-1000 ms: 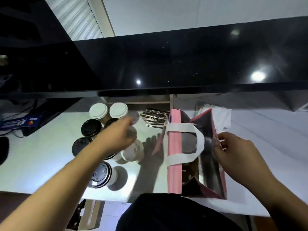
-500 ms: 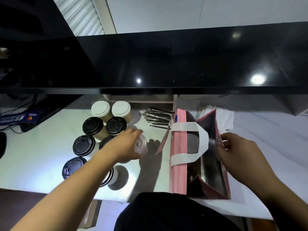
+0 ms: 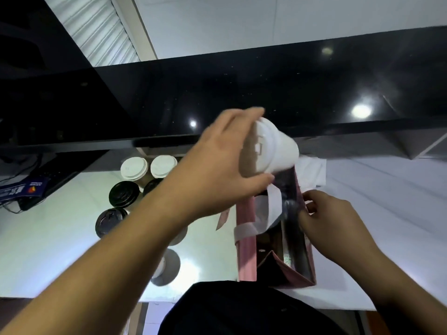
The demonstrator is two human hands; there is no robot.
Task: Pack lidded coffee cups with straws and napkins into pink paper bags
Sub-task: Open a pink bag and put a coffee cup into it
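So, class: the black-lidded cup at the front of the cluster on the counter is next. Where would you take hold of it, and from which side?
Probably grip the black-lidded cup around its lid rim from above. It stands upright with the lid facing up, its wall is mostly hidden from view, and other cups crowd behind it, leaving little room for a side grip.

Bag mouth open; handle crosses opening.
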